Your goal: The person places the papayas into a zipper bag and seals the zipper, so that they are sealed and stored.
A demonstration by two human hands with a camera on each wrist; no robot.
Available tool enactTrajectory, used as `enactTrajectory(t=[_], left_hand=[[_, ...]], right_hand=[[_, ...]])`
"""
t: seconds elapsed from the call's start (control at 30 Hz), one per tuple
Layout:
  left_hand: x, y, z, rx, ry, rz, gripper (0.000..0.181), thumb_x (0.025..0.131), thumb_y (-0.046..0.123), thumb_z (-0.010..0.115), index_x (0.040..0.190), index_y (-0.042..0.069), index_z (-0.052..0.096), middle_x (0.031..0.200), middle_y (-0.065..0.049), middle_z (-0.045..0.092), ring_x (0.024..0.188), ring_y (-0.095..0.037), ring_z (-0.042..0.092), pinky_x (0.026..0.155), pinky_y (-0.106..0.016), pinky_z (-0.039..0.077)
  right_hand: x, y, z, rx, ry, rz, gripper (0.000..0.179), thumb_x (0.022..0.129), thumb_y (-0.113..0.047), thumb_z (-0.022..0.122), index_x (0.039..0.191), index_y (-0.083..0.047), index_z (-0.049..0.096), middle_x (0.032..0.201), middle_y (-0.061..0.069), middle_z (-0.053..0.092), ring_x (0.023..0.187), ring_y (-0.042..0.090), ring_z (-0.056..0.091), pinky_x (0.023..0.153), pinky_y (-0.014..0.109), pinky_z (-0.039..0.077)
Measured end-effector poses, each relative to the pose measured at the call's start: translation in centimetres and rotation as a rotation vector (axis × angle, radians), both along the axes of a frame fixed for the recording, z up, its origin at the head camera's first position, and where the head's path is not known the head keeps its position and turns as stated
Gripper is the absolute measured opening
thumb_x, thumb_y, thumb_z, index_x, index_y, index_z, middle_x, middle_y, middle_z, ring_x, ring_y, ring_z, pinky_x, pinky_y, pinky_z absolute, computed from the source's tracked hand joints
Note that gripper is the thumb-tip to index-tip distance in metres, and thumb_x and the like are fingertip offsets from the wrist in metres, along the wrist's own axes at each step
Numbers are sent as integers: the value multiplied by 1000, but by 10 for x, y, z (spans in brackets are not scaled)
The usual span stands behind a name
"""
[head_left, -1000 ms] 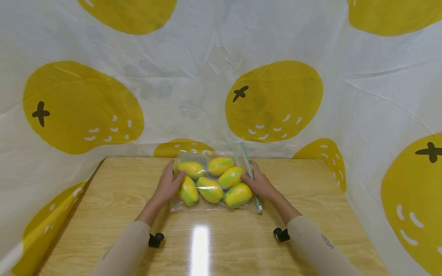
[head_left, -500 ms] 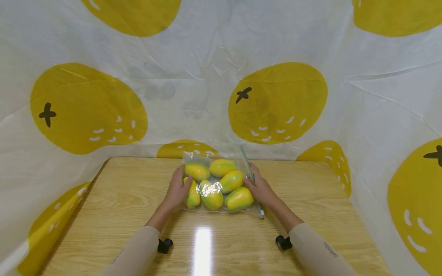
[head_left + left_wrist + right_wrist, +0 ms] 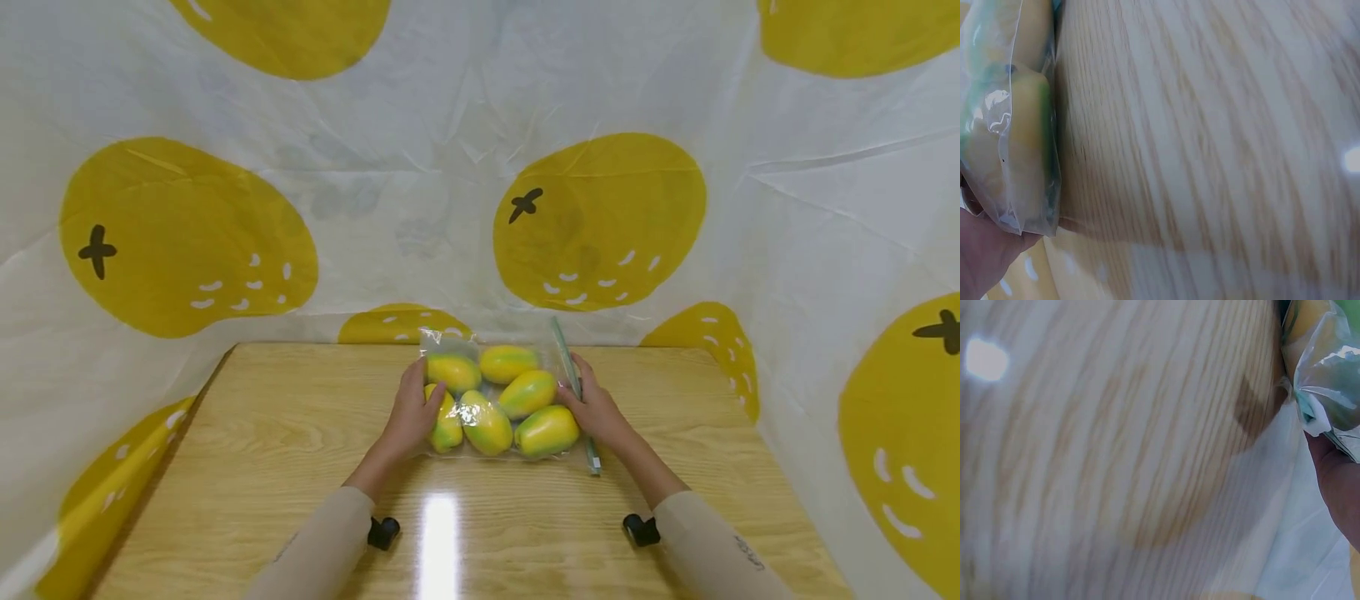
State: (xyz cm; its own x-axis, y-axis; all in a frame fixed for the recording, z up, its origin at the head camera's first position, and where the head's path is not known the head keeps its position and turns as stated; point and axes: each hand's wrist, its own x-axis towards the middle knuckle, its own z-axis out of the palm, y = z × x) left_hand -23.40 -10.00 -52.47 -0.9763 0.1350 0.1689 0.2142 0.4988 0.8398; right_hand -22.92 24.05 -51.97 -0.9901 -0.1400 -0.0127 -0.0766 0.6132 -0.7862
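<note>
A clear zip bag [image 3: 487, 450] packed with several yellow-and-green, mango-like fruits [image 3: 527, 394] is held level between both hands over the far part of the table. My left hand [image 3: 412, 412] grips its left end, thumb on top and the other fingers at the edge and underneath. At the opposite end, my right hand [image 3: 600, 412] holds the bag beside its green zip strip [image 3: 558, 342], the thumb laid over the plastic. In the left wrist view the bag's corner [image 3: 1035, 219] meets the left hand [image 3: 988, 256]. The right wrist view has the strip's white end tab [image 3: 1315, 415] above the right hand [image 3: 1341, 487].
The wooden table [image 3: 285, 417] extends toward me, with a bright light reflection on its near part. A white cloth [image 3: 420, 242] printed with big yellow fruits hangs behind the table and along both sides. A small black wrist camera [image 3: 384, 533] sits by each sleeve.
Both hands have carried the bag to the right along the table, keeping hold of its two ends. Fruits at the left end have shifted and tilted inside the bag.
</note>
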Motion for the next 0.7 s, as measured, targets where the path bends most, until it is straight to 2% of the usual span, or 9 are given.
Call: enactTrajectory(t=[0.13,0.43,0.7], left_hand=[[-1,4,0,5,1,6,65,107,21,55,160,-4,27,163,-26,31,153,-41,29,125,-55,25],[-6,9,1,-10,16,-13,62,108,20,53,158,-7,28,161,-29,32,151,-44,31,124,-56,27],[-6,10,4,-23,-7,-5,62,108,22,52,159,-5,28,162,-27,32,153,-43,29,124,-56,25]], right_hand=[[0,7,-1,-3,5,1,73,109,-33,52,165,-10,11,134,25,64,118,38,65,97,56,52],[0,10,-2,-10,-11,-28,74,110,-33,50,165,-7,10,138,26,62,126,43,61,105,60,47],[-3,13,2,8,-1,-34,74,110,-34,51,165,-6,11,135,25,64,124,42,61,105,60,46]])
